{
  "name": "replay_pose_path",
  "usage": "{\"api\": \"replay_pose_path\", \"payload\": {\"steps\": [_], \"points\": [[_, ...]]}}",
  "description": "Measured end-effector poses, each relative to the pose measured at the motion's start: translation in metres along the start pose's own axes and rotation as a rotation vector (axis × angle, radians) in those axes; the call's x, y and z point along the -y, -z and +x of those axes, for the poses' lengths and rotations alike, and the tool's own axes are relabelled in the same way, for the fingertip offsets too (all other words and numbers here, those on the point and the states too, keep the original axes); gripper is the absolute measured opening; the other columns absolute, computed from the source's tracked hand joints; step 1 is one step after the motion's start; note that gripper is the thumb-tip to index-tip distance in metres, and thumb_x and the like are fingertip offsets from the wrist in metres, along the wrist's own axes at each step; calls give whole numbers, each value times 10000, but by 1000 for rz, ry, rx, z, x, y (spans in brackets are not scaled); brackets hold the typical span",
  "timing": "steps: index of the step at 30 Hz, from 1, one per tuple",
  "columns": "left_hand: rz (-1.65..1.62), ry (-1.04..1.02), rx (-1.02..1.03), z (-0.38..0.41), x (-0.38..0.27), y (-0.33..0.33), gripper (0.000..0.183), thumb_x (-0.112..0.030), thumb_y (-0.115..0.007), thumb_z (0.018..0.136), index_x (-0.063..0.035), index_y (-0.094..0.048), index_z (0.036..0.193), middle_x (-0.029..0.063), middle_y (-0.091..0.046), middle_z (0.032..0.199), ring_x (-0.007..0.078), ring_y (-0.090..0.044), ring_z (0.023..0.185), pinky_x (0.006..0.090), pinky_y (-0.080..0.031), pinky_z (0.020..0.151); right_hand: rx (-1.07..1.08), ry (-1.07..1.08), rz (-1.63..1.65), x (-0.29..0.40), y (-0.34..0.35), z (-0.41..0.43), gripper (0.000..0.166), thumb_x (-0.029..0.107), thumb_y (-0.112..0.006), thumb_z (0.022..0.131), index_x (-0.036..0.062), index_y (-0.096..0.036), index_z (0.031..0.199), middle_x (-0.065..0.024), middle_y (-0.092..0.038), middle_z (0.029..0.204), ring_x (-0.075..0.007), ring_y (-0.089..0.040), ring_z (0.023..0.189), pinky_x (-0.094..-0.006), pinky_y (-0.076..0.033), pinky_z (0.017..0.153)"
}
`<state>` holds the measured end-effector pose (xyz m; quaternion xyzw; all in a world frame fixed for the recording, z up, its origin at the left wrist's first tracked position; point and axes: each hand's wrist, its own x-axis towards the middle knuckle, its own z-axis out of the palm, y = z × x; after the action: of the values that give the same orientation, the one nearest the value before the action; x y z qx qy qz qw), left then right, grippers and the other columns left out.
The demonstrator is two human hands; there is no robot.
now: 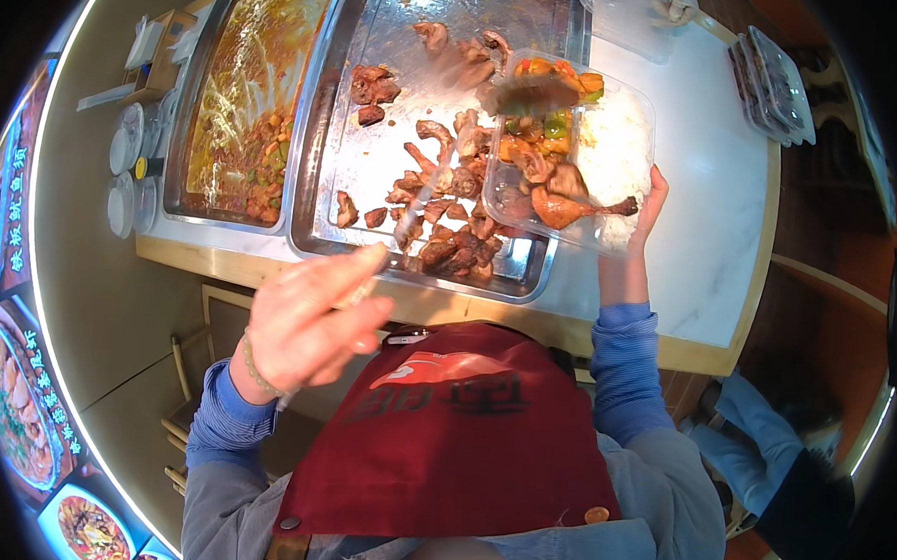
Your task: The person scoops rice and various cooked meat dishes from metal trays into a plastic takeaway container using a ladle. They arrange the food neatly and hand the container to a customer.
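Observation:
My left hand (pixel 315 315), with a beaded bracelet at its wrist, grips the handle of a large serving spoon (pixel 535 95), blurred by motion. The spoon's bowl hangs over a clear plastic compartment box (pixel 648 131). My right hand (pixel 650 210) holds that box by its right side, above the edge of the meat tray. White rice (pixel 616 148) fills the box's right part; peppers and sauced pieces (pixel 548 138) lie at left, with a chicken drumstick (pixel 572 206) near the front. Chopped roast meat pieces (pixel 460 190) are scattered in the large metal tray (pixel 419 275) below.
A second metal tray (pixel 226 221) holds diced food and sauce. Lidded filled boxes (pixel 776 88) are stacked at the right. Round clear containers (pixel 126 146) stand at the left. Another person's hand (pixel 674 12) is beside clear containers (pixel 629 18). A person's light blue trousers (pixel 757 436) show lower right.

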<state>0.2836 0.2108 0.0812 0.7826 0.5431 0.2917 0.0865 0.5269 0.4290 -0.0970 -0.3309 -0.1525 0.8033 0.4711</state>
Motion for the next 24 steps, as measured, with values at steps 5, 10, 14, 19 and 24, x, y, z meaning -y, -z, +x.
{"api": "replay_pose_path", "payload": {"steps": [5, 10, 14, 19, 24], "points": [[-66, 494, -256, -11, 19, -4, 153, 53, -479, 814, 63, -590, 919, 185, -619, 929, 246, -620, 822, 274, -472, 733, -130, 263, -163, -11, 62, 16, 548, 364, -319, 844, -12, -423, 1228, -144, -502, 1212, -272, -507, 1087, -391, -403, 939], [-270, 872, -306, -49, 46, -30, 136, -28, -504, 866, 64, -598, 900, 116, -630, 810, 148, -596, 771, 244, -462, 707, -199, 195, -123, 23, 28, -15, 543, 359, -347, 831, -7, -421, 1226, -141, -492, 1221, -277, -501, 1092, -397, -404, 938], [-315, 868, -298, -43, 54, -49, 149, -59, -521, 870, 63, -602, 897, 115, -632, 810, 145, -596, 766, 242, -464, 702, -280, 202, -73, 36, 25, -32, 541, 377, -357, 826, 11, -428, 1219, -134, -490, 1218, -270, -497, 1089, -395, -404, 930], [-463, 811, -213, -23, 48, -41, 169, -71, -502, 882, 63, -605, 886, 118, -634, 814, 150, -605, 754, 257, -475, 704, -287, 278, -155, 44, 49, -30, 550, 395, -358, 824, 19, -429, 1219, -134, -493, 1211, -269, -502, 1078, -394, -405, 923], [-606, 970, -120, -26, 57, -31, 250, -167, -518, 887, 68, -601, 860, 122, -633, 815, 165, -615, 780, 272, -487, 734, -290, 274, -193, 43, 46, -32, 570, 400, -355, 817, 18, -415, 1236, -134, -477, 1231, -275, -493, 1091, -399, -398, 932]]}}
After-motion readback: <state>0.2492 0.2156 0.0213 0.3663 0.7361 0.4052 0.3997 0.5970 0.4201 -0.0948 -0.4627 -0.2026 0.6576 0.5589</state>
